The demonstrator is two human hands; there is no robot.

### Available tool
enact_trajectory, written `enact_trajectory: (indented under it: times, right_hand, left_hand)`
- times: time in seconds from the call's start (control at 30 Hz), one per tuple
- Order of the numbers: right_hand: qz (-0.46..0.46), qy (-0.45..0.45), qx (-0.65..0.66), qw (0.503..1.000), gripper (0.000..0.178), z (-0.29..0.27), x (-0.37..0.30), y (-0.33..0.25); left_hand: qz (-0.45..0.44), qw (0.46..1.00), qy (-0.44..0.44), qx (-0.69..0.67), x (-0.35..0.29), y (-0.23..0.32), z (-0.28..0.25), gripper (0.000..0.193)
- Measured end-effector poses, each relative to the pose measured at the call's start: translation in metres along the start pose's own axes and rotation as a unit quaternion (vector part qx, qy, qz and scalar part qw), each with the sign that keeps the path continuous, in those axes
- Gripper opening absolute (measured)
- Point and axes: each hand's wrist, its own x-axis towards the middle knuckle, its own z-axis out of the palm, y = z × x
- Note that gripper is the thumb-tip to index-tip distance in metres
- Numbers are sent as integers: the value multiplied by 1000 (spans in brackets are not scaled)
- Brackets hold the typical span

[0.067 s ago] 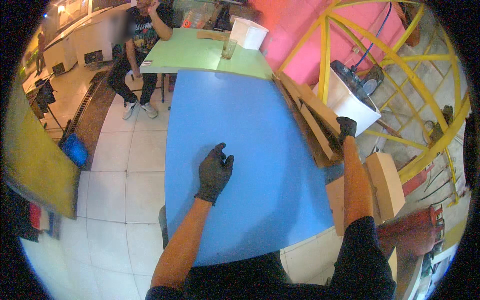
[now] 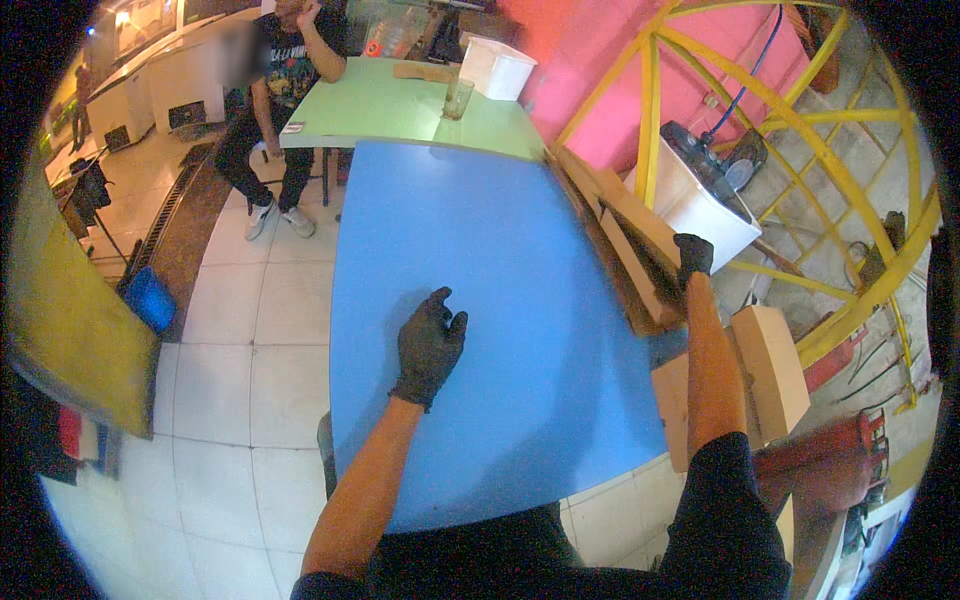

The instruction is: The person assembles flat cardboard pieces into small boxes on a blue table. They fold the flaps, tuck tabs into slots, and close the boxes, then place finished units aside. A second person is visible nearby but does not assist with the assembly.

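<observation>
My left hand (image 2: 429, 345), in a black glove, is over the blue tabletop (image 2: 480, 230), with its thumb and fingers apart, slightly curled and holding nothing. On the right, my right hand (image 2: 694, 258), gloved in black too, is closed like a fist. It is beside the long brown cardboard pieces (image 2: 640, 228) that lean along the table's right edge. Whether the fingers grip the cardboard or something else is hidden. Below that forearm stands an opened cardboard box (image 2: 768, 365).
A green table (image 2: 385, 105) adjoins the blue one, bearing a drinking glass (image 2: 457, 100) and a white container (image 2: 497, 68). A person (image 2: 290, 90) sits at its left. A white tub (image 2: 705, 205) stands by the yellow metal frame (image 2: 650, 110). A red cylinder (image 2: 820, 460) lies at lower right.
</observation>
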Motion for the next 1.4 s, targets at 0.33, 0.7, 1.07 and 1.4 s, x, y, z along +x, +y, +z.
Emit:
enact_trajectory:
  times: [0.33,0.7,1.07,1.4]
  right_hand:
    - [10,-54,-70,996,23,-48,25,-22]
    - [185,150,366,899,21,-102,46,-14]
    - [25,-319,865,385,45,-209,-55,-244]
    - [87,-156,839,514,36,-229,-52,-222]
  left_hand:
    - [5,1000,17,9,12,1,0,42]
    - [13,998,-18,51,10,-2,4,42]
    - [-107,958,-22,-264,16,-7,1,42]
    - [-10,968,-10,-251,34,-49,-28,46]
